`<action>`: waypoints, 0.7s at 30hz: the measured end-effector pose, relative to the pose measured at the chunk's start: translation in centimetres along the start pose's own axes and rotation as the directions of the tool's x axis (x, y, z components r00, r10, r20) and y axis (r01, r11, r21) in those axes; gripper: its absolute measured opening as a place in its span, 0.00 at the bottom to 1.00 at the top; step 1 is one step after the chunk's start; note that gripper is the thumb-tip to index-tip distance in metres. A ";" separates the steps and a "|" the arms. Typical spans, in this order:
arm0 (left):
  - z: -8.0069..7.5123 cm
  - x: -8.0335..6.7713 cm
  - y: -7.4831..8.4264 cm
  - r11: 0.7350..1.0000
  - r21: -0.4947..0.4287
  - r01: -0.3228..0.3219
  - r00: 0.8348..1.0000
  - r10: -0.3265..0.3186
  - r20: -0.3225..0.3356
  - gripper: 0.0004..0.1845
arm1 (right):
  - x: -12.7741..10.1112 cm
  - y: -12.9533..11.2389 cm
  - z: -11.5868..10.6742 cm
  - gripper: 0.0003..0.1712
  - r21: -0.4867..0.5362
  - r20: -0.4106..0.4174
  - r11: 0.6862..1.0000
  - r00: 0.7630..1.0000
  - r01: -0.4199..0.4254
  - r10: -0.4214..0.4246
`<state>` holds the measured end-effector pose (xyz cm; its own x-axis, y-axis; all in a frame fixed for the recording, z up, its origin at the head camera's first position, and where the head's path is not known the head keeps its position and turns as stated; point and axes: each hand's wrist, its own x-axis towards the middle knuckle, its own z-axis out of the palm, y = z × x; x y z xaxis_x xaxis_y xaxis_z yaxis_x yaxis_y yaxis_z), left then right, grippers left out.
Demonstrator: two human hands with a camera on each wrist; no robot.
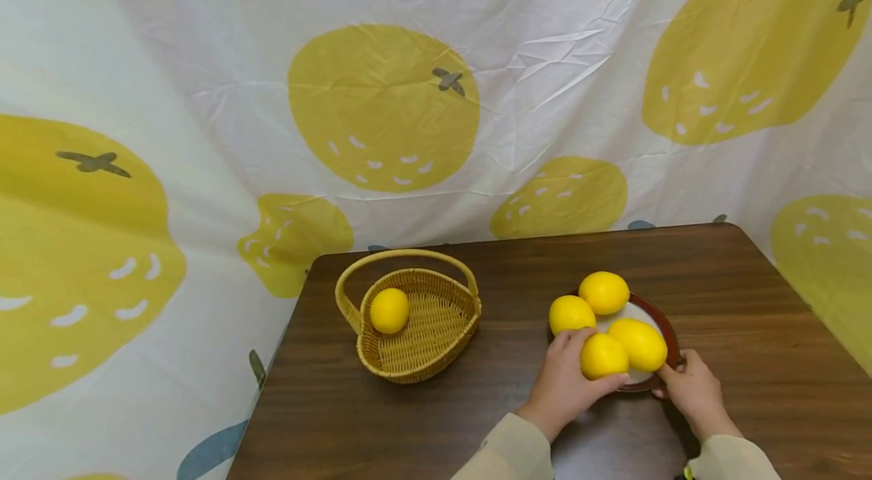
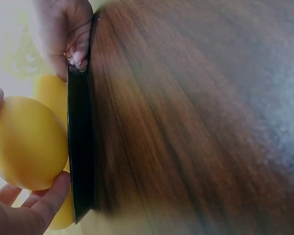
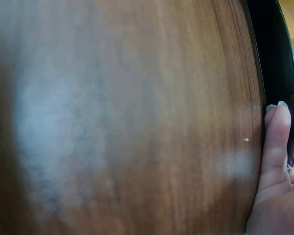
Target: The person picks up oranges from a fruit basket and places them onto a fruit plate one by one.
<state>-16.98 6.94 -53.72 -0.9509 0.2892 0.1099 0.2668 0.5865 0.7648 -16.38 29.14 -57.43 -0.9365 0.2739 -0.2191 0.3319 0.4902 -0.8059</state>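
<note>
Near edge, lower right of the head view: left hand (image 1: pixel 562 381) has its fingers curled around a lemon (image 1: pixel 602 356) at the front of the plate (image 1: pixel 671 340). Left wrist view confirms it: thumb under, fingers behind, and the lemon sits right at the dark rim. Can't tell whether it has lifted clear of the plate or rests on it.

Right hand (image 1: pixel 691 385) is just right of that, pinching the near-right rim of the plate. Right wrist view shows a straight finger (image 3: pixel 277 142) pressed flat against the outside of the rim, with the thumb hidden on the far side.

Three more lemons on the plate: one (image 1: pixel 640 344) touching the held one, one (image 1: pixel 571 313) to its upper left, one (image 1: pixel 603 292) at the back. They are packed tight.

Further out, centre-left of the frame: wicker basket (image 1: pixel 436 344) with its handle up and one lemon (image 1: pixel 389 310) inside at the left. It is well apart from the plate on the wood table (image 1: pixel 477 419).

Risks, as I read it:
- Pulling the held lemon out could nudge its neighbour; round fruit on a shallow plate can roll off the rim.
- The rim pinch is light. If it slips, the plate slides or tips.
- The smooth skin and partial wrap could let the lemon slip free.
</note>
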 end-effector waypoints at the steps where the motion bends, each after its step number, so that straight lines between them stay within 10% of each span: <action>1: 0.0 0.1 0.0 1.000 0.005 0.004 1.000 -0.004 -0.001 0.40 | 0.0 0.0 0.0 0.31 0.003 0.001 1.000 1.000 0.000 0.000; 21: 0.4 1.2 0.5 0.992 0.127 0.012 1.000 -0.012 -0.004 0.39 | -0.1 -0.1 0.0 0.32 0.028 0.003 1.000 1.000 0.000 0.000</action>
<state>-17.88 7.88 -53.47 -0.9546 0.2793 0.1034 0.2729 0.6812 0.6794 -16.34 29.03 -57.33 -0.9370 0.2708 -0.2207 0.3283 0.4668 -0.8212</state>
